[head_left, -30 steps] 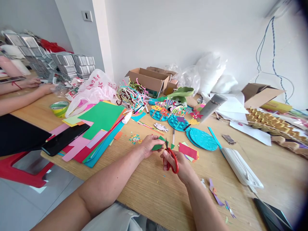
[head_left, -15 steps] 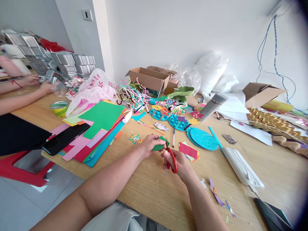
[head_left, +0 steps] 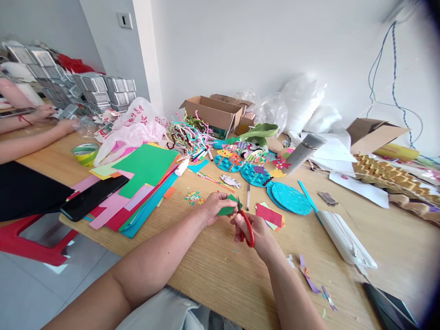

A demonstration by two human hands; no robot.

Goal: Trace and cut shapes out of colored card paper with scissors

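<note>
My left hand (head_left: 215, 208) pinches a small piece of green paper (head_left: 226, 210) above the middle of the table. Red-handled scissors (head_left: 249, 231) are gripped in my right hand (head_left: 256, 233), their blades pointing up and away at the paper's right edge. Whether the blades are closed is too small to tell. Just beyond my left hand lies a scatter of tiny paper bits (head_left: 194, 197). A pen (head_left: 248, 197) rests behind the scissors, and a white fish cutout (head_left: 230, 181) lies near it. Right of my hands sits a small stack of red and coloured paper pieces (head_left: 270, 214).
Coloured paper sheets (head_left: 151, 165) and a black phone (head_left: 92, 197) lie at left. Blue discs (head_left: 292, 198) with decorated fish stand behind my hands, near a grey bottle (head_left: 305, 149). A white power strip (head_left: 347, 238) is at right. Another person's hands (head_left: 65, 126) work at far left.
The scissors and my right hand have shifted very slightly to the right. My left hand and the green paper stay nearly still. The other person's hands at far left have moved a little.
</note>
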